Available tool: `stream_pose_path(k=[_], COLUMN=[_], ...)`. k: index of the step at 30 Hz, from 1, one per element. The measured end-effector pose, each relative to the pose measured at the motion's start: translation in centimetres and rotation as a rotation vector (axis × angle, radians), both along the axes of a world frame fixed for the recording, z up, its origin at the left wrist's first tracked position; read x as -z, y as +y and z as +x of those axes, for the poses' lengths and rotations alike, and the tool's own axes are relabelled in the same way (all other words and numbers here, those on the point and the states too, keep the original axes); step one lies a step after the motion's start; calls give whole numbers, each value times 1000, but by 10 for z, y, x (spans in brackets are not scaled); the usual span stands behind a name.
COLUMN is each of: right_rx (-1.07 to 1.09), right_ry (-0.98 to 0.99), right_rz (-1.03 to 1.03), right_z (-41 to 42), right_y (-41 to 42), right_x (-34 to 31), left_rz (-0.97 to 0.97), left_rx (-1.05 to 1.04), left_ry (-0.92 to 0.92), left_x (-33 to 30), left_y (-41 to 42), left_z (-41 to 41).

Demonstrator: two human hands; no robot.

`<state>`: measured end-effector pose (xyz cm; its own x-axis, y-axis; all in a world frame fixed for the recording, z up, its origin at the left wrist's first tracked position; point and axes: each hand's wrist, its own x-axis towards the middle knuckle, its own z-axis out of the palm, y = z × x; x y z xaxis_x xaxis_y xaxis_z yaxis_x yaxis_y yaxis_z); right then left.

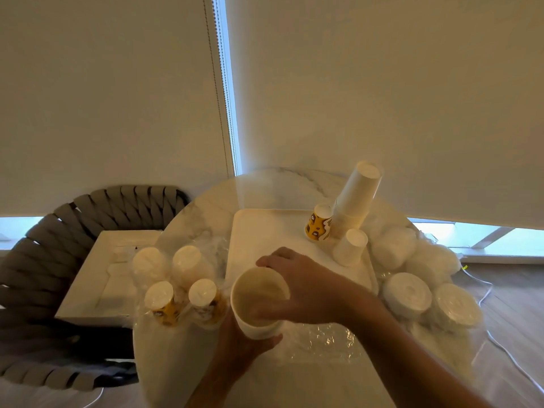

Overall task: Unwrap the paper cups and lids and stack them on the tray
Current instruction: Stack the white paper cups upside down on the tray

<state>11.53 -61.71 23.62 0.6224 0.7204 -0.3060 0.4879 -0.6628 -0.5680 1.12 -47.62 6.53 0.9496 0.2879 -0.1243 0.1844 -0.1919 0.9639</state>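
A white paper cup (259,301) is held mouth-up above the near edge of the white tray (265,231). My left hand (247,346) grips it from below, and my right hand (300,290) grips its rim from the right. On the tray's far right stand a tall upside-down stack of white cups (356,198), a yellow printed cup (319,222) and a short white cup (350,247). Several wrapped cup stacks (179,284) stand left of the tray. Wrapped lid stacks (426,290) lie on its right.
Crumpled clear plastic wrap (321,340) lies on the round marble table (206,213) in front of me. A white box (100,278) sits on a woven grey chair (44,260) at the left. A white cable (500,348) runs over the wooden floor at the right.
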Motion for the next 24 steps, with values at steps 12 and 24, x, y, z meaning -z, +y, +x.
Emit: stream_pose_path(k=[12, 24], right_rx=[-47, 58], right_ry=[-134, 46], right_rz=[-39, 341], right_z=[-9, -6], right_y=[4, -3], right_x=[4, 0], left_rz=[75, 66], left_rx=[-53, -16], left_ry=[59, 6], left_x=[0, -8], left_y=[3, -1], left_z=[0, 2])
